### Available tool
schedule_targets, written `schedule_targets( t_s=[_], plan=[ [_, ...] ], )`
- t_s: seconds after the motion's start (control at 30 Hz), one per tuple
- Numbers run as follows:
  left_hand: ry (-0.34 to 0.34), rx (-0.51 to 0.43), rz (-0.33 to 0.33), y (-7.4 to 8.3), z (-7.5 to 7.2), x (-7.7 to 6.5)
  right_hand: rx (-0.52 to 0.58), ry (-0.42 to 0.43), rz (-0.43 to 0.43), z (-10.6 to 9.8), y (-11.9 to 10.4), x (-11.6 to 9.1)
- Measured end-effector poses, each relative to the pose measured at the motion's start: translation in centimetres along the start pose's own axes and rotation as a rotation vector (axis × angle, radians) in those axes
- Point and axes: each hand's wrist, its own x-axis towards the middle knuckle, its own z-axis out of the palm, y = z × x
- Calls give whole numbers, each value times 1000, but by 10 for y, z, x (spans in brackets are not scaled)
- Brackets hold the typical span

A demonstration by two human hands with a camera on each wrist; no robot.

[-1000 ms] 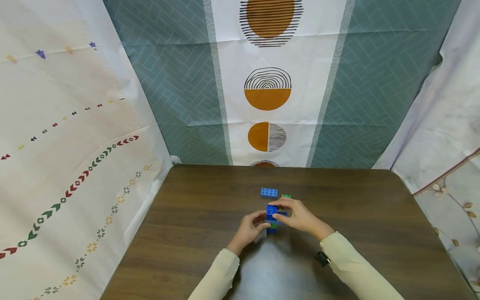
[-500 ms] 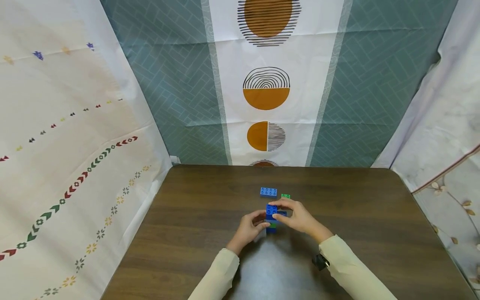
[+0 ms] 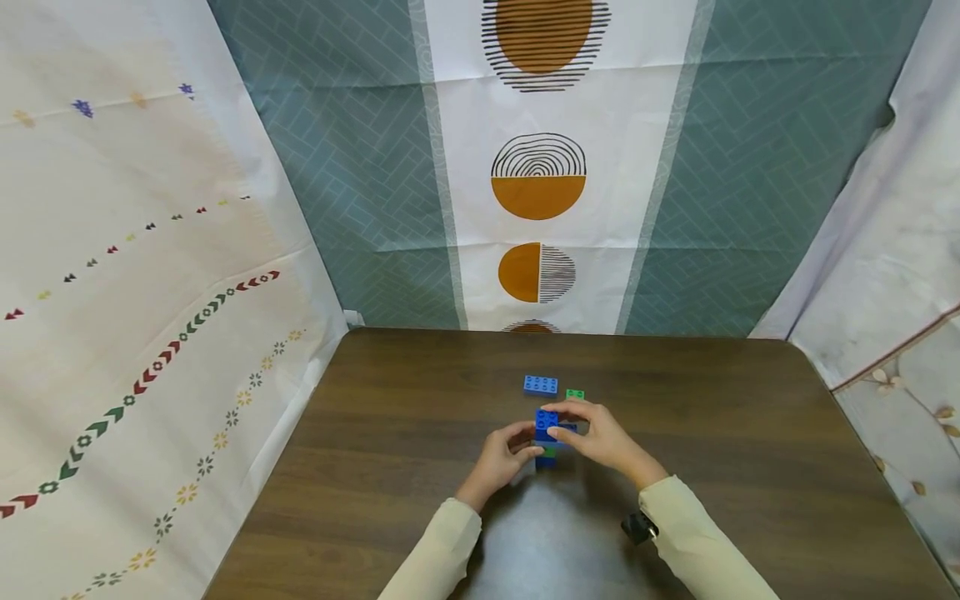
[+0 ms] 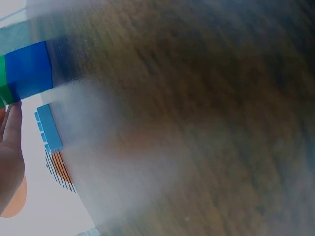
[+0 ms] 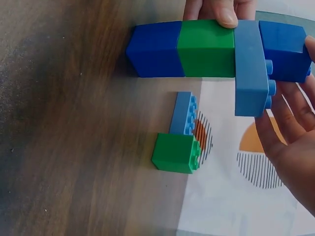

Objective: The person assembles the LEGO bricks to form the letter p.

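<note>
A tower of toy building bricks stands upright on the table between my hands. In the right wrist view its bottom is a dark blue brick (image 5: 155,49), then a green brick (image 5: 206,49), then a longer light blue brick (image 5: 249,73) jutting out to one side, with another dark blue brick (image 5: 284,51) on top, touching it. My right hand (image 3: 603,438) grips the top dark blue brick between thumb and fingers. Lower down, my left hand (image 3: 495,458) holds the tower from the left, its thumb against the green brick. The left wrist view catches only the tower's lower part (image 4: 29,71).
Behind the tower, a loose light blue brick (image 3: 541,385) with two rows of studs lies on the brown table (image 3: 405,400). A loose green brick (image 3: 575,394) is close to it, partly hidden by my right hand in the head view. Patterned cloths (image 3: 360,167) hang around the table.
</note>
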Motion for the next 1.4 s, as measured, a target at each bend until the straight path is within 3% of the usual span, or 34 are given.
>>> schedule_targets(
  t_s=[0.33, 0.67, 0.77, 0.93, 1.07, 1.4],
  plan=[
    [-15, 22, 16, 0, -1, -3, 16, 27, -66, 4, -6, -2],
    [16, 13, 13, 1, -1, -5, 19, 41, -57, 9, -3, -1],
    [12, -15, 0, 4, -1, -6, 4, 28, -72, 8, -8, -3],
    [4, -124, -10, 24, -3, -10, 17, 1, -62, 3, -33, -6],
    [2, -205, 20, 32, -5, -10, 36, 0, -60, 1, -39, -6],
    [-4, -194, 65, 35, -5, -10, 42, 2, -50, -1, -36, -6]
  ],
)
